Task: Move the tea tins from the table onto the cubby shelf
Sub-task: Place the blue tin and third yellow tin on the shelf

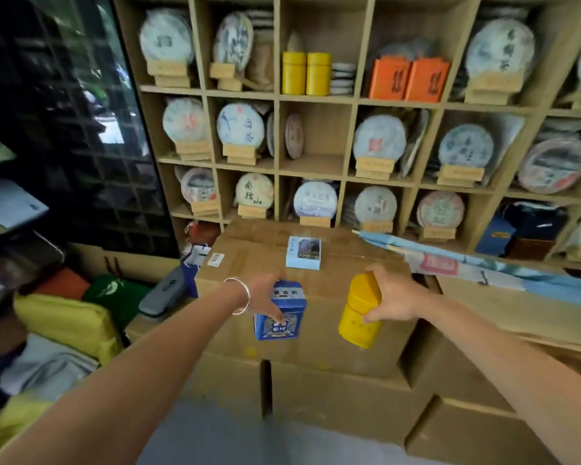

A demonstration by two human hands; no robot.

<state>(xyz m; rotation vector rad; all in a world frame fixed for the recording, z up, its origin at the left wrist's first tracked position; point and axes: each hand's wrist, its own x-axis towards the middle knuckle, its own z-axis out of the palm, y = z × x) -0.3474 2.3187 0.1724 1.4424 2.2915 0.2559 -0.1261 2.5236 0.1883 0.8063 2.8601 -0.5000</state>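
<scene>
The round paper-wrapped tea cake (254,191) in the lower row of the wooden cubby shelf (276,129) carries brushed characters reading 南糯山. Above it, a white-wrapped tea cake (240,124) shows 白茶, I think, though blur softens the strokes. The blue rectangular tea tin (279,310) has a white label on its top, its characters too smeared to read.

- You have a blue rectangular tea tin (280,310) with a printed front label in your left hand (263,290); it is upright, above the cardboard boxes.
- Your right hand (391,298) grips a yellow cylindrical tin (361,312), tilted slightly.
- The wooden cubby shelf (349,102) ahead already holds two matching yellow tins (306,73), standing upright side by side in a top compartment.
</scene>
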